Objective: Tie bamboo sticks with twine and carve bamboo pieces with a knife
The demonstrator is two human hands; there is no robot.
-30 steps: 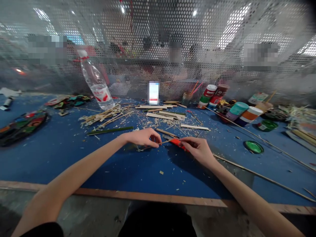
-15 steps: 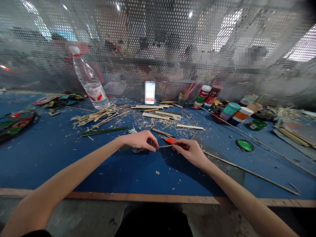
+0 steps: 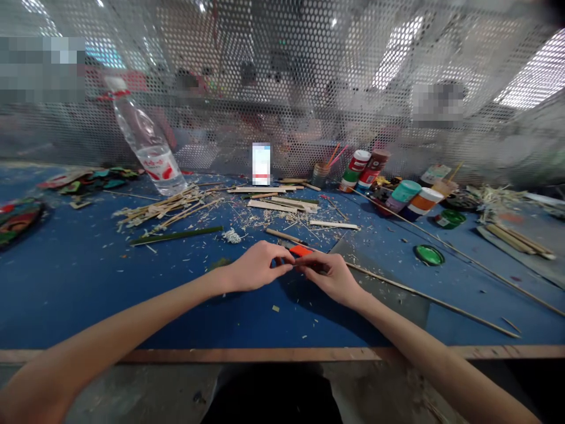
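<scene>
My left hand (image 3: 260,266) is closed in a pinch at the table's middle, its fingertips meeting those of my right hand (image 3: 333,277). Between them is a thin bamboo strip, now mostly covered by the fingers. My right hand pinches it too. Just behind the fingertips lies an orange-handled craft knife (image 3: 301,251), partly hidden. A long thin bamboo stick (image 3: 432,299) runs from behind my right hand toward the front right; whether it joins the pinched strip, I cannot tell. A dark grey sheet (image 3: 397,303) lies under that stick.
Bamboo strips (image 3: 282,204) and shavings lie behind my hands, with a stick pile (image 3: 168,209) at left. A water bottle (image 3: 152,153), a lit phone (image 3: 261,165) and paint bottles (image 3: 404,197) stand before a perforated metal screen (image 3: 282,70). A green paint lid (image 3: 429,255) is at right.
My hands have come together, so the strip that showed between them is now covered. The whole view has shifted slightly, with table objects appearing further left.
</scene>
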